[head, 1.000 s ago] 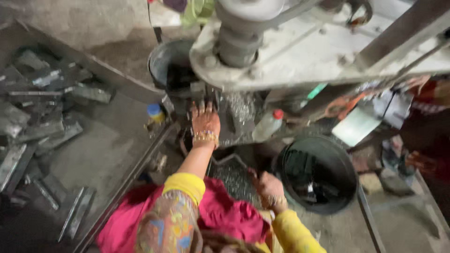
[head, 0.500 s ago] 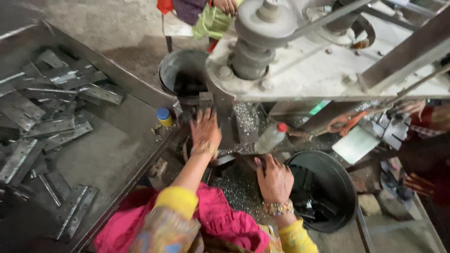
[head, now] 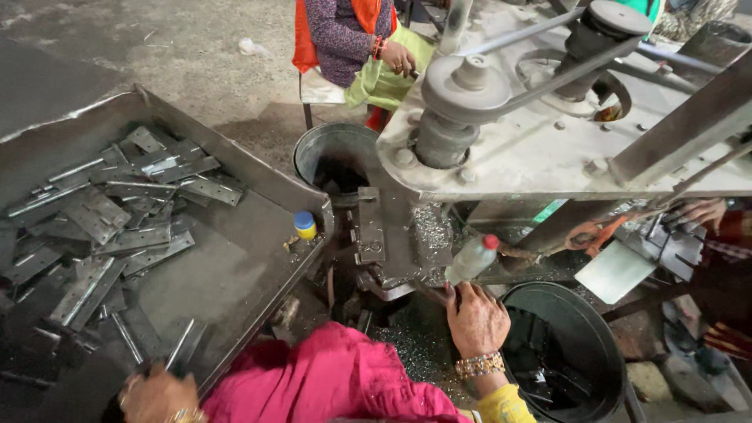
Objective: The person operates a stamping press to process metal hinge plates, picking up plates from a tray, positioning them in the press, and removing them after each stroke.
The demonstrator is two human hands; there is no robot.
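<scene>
My left hand (head: 153, 392) is low at the near edge of the metal tray (head: 235, 168), with its fingers closed around a flat grey metal hinge (head: 182, 345). More hinges (head: 117, 211) lie heaped in the tray's far left part. My right hand (head: 474, 317) rests at the front of the drilling machine's bed (head: 399, 251), fingers curled on a thin dark metal piece (head: 427, 293). A clear plastic bottle with a red cap (head: 471, 258) lies just beyond that hand. My pink garment (head: 329, 380) fills the bottom centre.
A dark round bucket (head: 583, 329) stands to the right of my right hand, and a grey metal bucket (head: 333, 153) behind the machine. A small yellow bottle with a blue cap (head: 305, 225) stands in the tray corner. Another person (head: 352, 39) sits beyond. Pulleys and belts (head: 466, 86) top the machine.
My left hand left the machine bed and swung down-left into the tray, onto a hinge. My right hand moved up to the front of the machine bed. The view tilted upward.
</scene>
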